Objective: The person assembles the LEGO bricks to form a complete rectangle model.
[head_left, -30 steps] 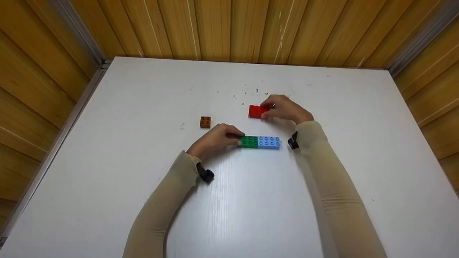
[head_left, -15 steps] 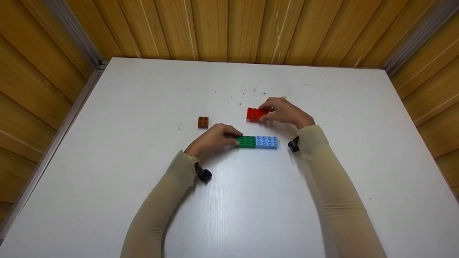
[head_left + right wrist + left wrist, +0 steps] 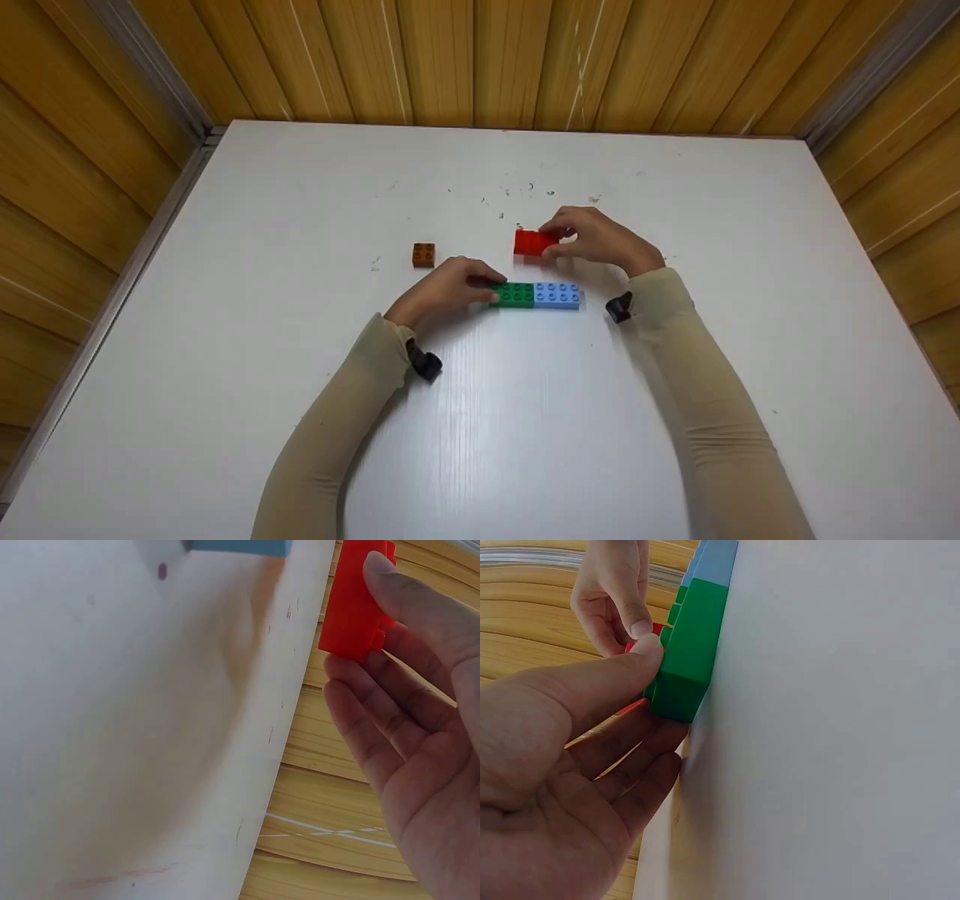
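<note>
A green toy building brick (image 3: 517, 295) lies on the white table, end to end with a light blue brick (image 3: 556, 295), studs up. My left hand (image 3: 454, 289) pinches the green brick's left end, with the thumb on the near side. In the left wrist view, the thumb lies by the studs of the green brick (image 3: 690, 645). Just behind this row, my right hand (image 3: 600, 236) grips a red brick (image 3: 531, 243) by its right end. Seen from the right wrist, the red brick (image 3: 352, 604) is held off the table between thumb and fingers.
A small brown brick (image 3: 424, 254) sits on the table left of the row, beyond my left hand. Dark specks and scuffs mark the white table (image 3: 510, 420). Wood-patterned panels (image 3: 480, 64) rise behind its far edge.
My right hand has brought the red brick slightly nearer to the green and blue row. The left hand keeps its grip on the green brick, while the whole head view has shifted a little.
</note>
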`<state>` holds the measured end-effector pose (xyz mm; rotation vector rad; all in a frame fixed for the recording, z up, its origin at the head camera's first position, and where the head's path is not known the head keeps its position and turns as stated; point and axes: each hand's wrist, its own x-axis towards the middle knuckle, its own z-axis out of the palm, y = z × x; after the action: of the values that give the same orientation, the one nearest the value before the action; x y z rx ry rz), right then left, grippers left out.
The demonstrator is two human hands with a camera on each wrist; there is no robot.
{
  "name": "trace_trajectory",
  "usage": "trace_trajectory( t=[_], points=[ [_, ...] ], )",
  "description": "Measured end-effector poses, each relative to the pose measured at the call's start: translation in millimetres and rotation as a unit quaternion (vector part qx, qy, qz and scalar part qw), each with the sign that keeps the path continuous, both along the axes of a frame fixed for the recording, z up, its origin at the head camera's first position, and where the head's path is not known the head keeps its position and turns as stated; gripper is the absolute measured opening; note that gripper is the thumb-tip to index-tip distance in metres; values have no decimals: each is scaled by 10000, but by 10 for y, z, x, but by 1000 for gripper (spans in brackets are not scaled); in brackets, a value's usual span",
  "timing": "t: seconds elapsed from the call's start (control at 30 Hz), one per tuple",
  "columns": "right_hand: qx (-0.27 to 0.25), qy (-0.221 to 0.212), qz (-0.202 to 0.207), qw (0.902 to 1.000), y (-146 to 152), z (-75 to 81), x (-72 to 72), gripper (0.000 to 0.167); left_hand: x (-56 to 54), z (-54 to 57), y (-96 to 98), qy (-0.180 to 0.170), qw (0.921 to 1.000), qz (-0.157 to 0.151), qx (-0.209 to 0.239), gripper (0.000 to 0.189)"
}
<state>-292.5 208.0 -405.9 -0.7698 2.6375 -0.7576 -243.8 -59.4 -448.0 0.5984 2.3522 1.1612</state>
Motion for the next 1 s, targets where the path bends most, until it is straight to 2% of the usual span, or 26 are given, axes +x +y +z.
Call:
trace_trajectory(
  t=[1.0],
  points=[
    [-316, 32, 452, 9985, 27, 24, 244, 39, 5, 13, 0, -32, 10000, -5, 23, 31]
  ],
)
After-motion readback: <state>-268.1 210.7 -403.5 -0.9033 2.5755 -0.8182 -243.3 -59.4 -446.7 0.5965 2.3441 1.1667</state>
